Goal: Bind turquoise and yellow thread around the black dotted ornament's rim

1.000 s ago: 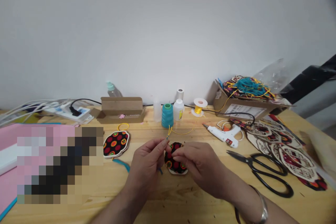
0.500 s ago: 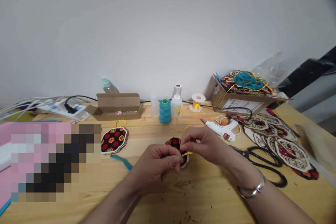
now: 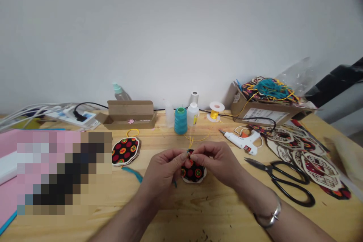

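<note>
My left hand (image 3: pixel 164 170) and my right hand (image 3: pixel 217 160) meet over a small black fabric-covered piece with red and orange dots (image 3: pixel 193 172) lying on the wooden table (image 3: pixel 181 211). Both hands pinch a thin yellow cord (image 3: pixel 190 143) at the piece's top edge; its loose ends stick up between my fingertips. A teal strip (image 3: pixel 133 174) lies just left of my left hand. A silver bracelet is on my right wrist.
A stack of matching dotted pieces (image 3: pixel 125 151) lies at the left. Teal thread spool (image 3: pixel 180 120), white bottle (image 3: pixel 193 114) and yellow cord reel (image 3: pixel 215 112) stand behind. Glue gun (image 3: pixel 242 141), black scissors (image 3: pixel 283 181), patterned cutouts (image 3: pixel 312 160) and a cardboard box (image 3: pixel 263 107) are at the right.
My hands drew together at the top of the dotted piece; the yellow cord, held sideways half a second ago, now points up between my fingertips.
</note>
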{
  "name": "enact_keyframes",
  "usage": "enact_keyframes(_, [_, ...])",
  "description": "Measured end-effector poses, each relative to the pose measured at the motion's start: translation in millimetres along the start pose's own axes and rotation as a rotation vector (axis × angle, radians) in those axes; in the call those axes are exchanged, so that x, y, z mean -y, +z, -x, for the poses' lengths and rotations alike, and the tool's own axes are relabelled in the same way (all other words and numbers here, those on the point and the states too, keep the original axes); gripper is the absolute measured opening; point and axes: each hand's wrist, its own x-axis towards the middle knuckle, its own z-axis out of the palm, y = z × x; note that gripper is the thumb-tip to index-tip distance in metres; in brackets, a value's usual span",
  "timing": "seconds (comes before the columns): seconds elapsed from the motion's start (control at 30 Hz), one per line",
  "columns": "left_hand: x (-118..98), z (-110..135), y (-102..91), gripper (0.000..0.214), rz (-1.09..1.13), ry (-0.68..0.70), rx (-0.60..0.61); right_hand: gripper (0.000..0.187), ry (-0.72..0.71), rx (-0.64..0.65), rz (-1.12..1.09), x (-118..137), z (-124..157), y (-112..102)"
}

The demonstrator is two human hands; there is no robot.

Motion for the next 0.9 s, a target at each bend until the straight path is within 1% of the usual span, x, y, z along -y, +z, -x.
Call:
enact_keyframes(0.13, [-0.3,0.6,2.4,0.014,-0.007,0.014,-0.015,0.013,-0.045,0.026,0.073,2.7,1.7,0.3])
enact_keyframes(0.27, [-0.5,0.7,2.2,0.013,-0.042,0.025,-0.039,0.013,-0.042,0.027,0.102,3.8,1.8,0.1])
enact_keyframes(0.47, [0.6,1.2,1.1,0.012,-0.046,0.019,-0.042,0.013,-0.031,0.042,0.095,2.7,1.1,-0.5])
enact_keyframes(0.7, [1.3,0.1,0.0,0.012,-0.059,0.009,-0.034,0.013,-0.062,0.044,0.113,0.6,0.6,-2.3])
enact_keyframes(0.9, [0.0,1.1,-0.3,0.012,-0.068,0.035,-0.042,0.013,-0.028,0.044,0.068,1.0,1.4,-1.8])
